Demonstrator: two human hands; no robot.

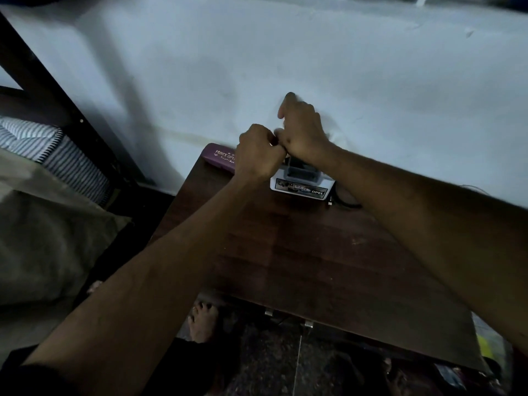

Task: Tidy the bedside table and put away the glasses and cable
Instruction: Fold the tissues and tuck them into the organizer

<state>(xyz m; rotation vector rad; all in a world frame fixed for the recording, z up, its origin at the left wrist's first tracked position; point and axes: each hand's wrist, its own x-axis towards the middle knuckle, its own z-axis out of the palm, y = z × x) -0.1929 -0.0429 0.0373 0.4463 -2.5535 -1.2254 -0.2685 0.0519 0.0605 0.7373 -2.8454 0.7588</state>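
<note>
Both hands are clenched together just above centre frame: your left hand [258,151] is a closed fist, your right hand [303,132] is curled knuckle to knuckle against it, and something small and dark is pinched where they meet. I can't tell what; my guess is the cable being wound. Below the hands sits a small white box with a dark insert and a printed label [302,182], at the far edge of the dark brown wooden bedside table [300,252]. A thin black cable [344,200] loops on the tabletop just right of that box, partly under your right forearm, its plug end at the box's lower right corner. So the slack lies right and below the grip, nearer your right hand, running roughly along the table's back edge. A flat maroon glasses case with gold lettering [218,157] lies at upper left of the table, touching your left fist, long axis along the wall; the left hand is nearer. Glasses aren't visible; possibly inside the case.
</note>
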